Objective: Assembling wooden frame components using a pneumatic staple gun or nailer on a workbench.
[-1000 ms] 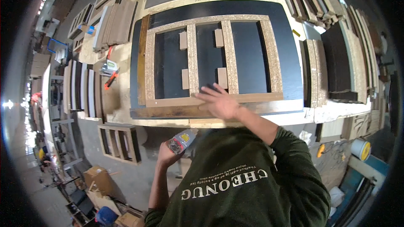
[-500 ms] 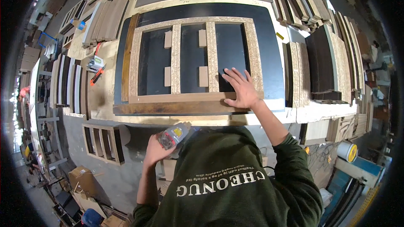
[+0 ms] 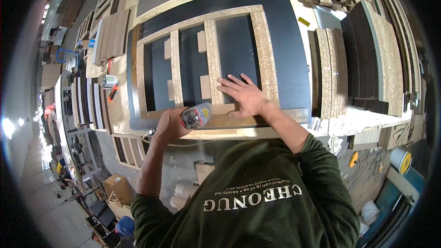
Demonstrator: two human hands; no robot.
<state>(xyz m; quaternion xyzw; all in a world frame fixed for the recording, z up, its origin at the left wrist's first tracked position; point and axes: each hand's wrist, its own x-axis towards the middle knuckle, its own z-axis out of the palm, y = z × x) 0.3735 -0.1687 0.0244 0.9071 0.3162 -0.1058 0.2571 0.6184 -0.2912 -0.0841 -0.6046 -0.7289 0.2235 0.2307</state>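
Observation:
A rectangular frame of pale wood strips (image 3: 213,59) lies on a dark board (image 3: 287,50). My right hand (image 3: 245,95) rests with spread fingers over the frame's near side, its fingertips by an upright strip. My left hand (image 3: 171,125) is closed round a grey, partly clear handheld thing (image 3: 196,115) with a yellow label and red trim; its exact kind I cannot make out. It is held over the frame's near edge. Small tan blocks (image 3: 205,87) sit against the inner strips. A brown wood strip (image 3: 243,121) runs along the near side.
At the left lie a tape measure (image 3: 109,81) and an orange-and-black utility knife (image 3: 113,92). Stacked boards (image 3: 112,34) stand beyond them. More board stacks (image 3: 331,71) line the right side. A second slatted frame (image 3: 130,151) leans below the bench at left.
My left hand has risen from below the bench edge to the frame's near edge, carrying the grey thing. My right hand has shifted left along the frame. The whole view has tilted.

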